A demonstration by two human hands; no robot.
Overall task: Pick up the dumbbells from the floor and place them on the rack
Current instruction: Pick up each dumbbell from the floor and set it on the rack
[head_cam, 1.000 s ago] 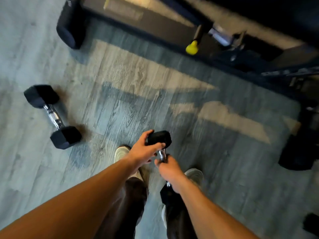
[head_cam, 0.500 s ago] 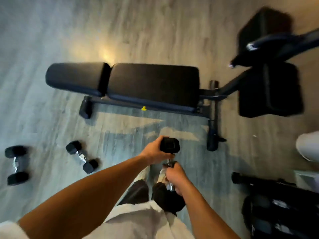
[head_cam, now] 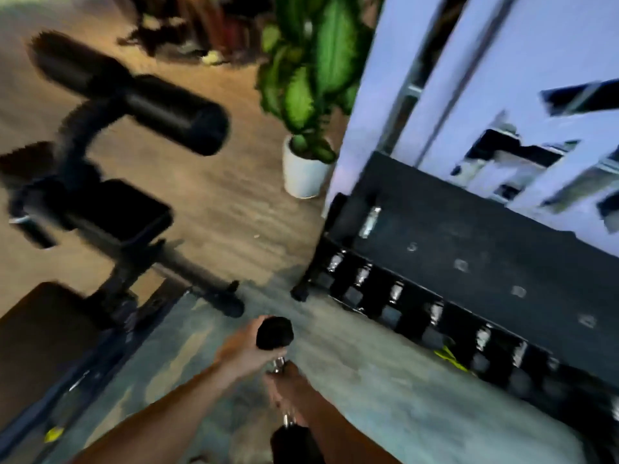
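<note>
I hold one black hex dumbbell (head_cam: pixel 274 333) with a chrome handle in both hands, low in the middle of the view. My left hand (head_cam: pixel 243 351) cups its far black head. My right hand (head_cam: pixel 288 386) grips the handle, and the near head hangs below it. A black dumbbell rack (head_cam: pixel 475 262) stands to the right against the wall. Its lower tier carries a row of several dumbbells, and one more sits at the left end of the upper tier. The picture is blurred by motion.
A black weight bench (head_cam: pixel 110 222) with padded rollers fills the left side, its foot bar reaching toward my hands. A leafy plant in a white pot (head_cam: pixel 303 170) stands beside the rack's left end. Grey floor lies between the bench and the rack.
The view has swung right and up from the bench and the floor dumbbells to the rack and the plant. Both hands keep the same hold on the dumbbell.
</note>
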